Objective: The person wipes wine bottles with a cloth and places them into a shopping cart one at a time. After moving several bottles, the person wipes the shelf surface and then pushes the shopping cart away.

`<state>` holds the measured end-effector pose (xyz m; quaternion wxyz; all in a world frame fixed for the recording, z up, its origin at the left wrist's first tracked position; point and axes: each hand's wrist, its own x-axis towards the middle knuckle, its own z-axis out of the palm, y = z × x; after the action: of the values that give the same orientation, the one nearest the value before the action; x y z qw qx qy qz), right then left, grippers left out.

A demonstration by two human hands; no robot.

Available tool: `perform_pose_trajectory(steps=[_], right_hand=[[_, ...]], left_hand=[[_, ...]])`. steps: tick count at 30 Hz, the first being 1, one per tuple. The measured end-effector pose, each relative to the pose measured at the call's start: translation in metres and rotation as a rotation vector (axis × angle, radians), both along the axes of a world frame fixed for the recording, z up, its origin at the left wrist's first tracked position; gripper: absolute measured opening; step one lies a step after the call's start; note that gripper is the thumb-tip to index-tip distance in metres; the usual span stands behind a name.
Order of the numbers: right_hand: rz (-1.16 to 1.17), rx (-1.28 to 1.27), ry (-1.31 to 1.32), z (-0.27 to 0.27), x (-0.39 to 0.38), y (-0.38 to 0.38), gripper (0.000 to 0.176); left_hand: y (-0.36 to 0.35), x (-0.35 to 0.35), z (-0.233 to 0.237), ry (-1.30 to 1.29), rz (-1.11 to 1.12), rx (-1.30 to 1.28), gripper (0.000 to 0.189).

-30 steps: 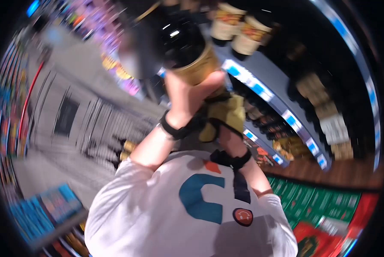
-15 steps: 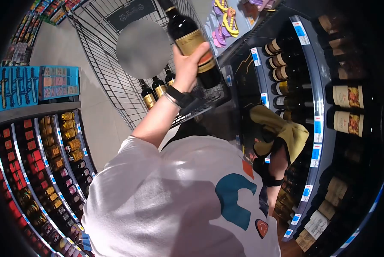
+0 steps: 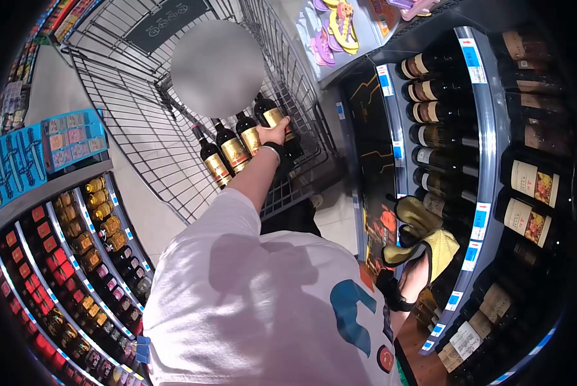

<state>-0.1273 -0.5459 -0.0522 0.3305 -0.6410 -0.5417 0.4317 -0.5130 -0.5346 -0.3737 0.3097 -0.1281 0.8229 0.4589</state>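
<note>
My left hand is closed around a dark wine bottle with a gold label, low inside the wire shopping cart. Beside that bottle, several matching wine bottles stand in a row, tilted in this view. A grey blurred disc hides part of the cart behind them. At the right, my right hand holds a yellow cloth with dark edging, close to the wine shelf. The cloth covers most of its fingers.
Wine bottles lie on the right-hand shelf, behind price tags. Left stands another shelf with jars and red packages, with blue toy packs above. Purple and yellow toys hang past the cart.
My left hand has lowered the wine bottle into the cart, next to the others. My right hand with the yellow cloth has shifted slightly down in the view.
</note>
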Motion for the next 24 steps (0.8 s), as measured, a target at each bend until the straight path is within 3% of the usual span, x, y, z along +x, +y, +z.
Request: perform_pose_trajectory(steps=[2, 3, 5, 7, 9, 14, 15, 17, 20, 23, 24], right_hand=[[-0.073, -0.066, 0.189, -0.002, -0.001, -0.003, 0.032], [-0.11, -0.095, 0.284, -0.004, 0.001, -0.004, 0.032], [0.18, -0.002, -0.302, 0.002, 0.005, -0.004, 0.03], [0.191, -0.011, -0.225, 0.022, -0.017, -0.002, 0.03], [0.238, 0.053, -0.277, 0.028, -0.023, -0.002, 0.029], [0.37, 0.257, -0.529, 0.031, -0.026, -0.005, 0.031], [0.358, 0.262, -0.535, 0.032, -0.024, -0.006, 0.029], [0.309, 0.218, -0.454, 0.03, -0.024, -0.008, 0.026], [0.234, 0.16, -0.345, 0.029, -0.022, -0.014, 0.021], [0.191, 0.143, -0.282, 0.028, -0.023, -0.018, 0.016], [0.175, 0.142, -0.266, 0.029, -0.024, -0.018, 0.015]], left_hand=[[0.009, 0.003, 0.019, -0.01, -0.054, -0.202, 0.082], [0.011, 0.005, 0.026, -0.094, -0.002, -0.109, 0.083], [0.011, 0.005, 0.032, -0.261, 0.101, 0.075, 0.086], [0.003, 0.0, -0.068, -0.101, -0.012, -0.142, 0.082], [0.007, 0.001, -0.004, -0.095, -0.073, -0.181, 0.081], [0.01, 0.003, -0.01, -0.073, -0.105, -0.323, 0.085], [0.009, 0.005, -0.036, -0.052, -0.109, -0.357, 0.086], [0.013, 0.005, -0.041, -0.054, -0.132, -0.401, 0.086], [0.016, 0.002, -0.008, -0.111, -0.218, -0.457, 0.087], [0.012, -0.011, -0.015, -0.176, -0.344, -0.454, 0.092], [0.009, -0.015, -0.026, -0.188, -0.46, -0.528, 0.102]])
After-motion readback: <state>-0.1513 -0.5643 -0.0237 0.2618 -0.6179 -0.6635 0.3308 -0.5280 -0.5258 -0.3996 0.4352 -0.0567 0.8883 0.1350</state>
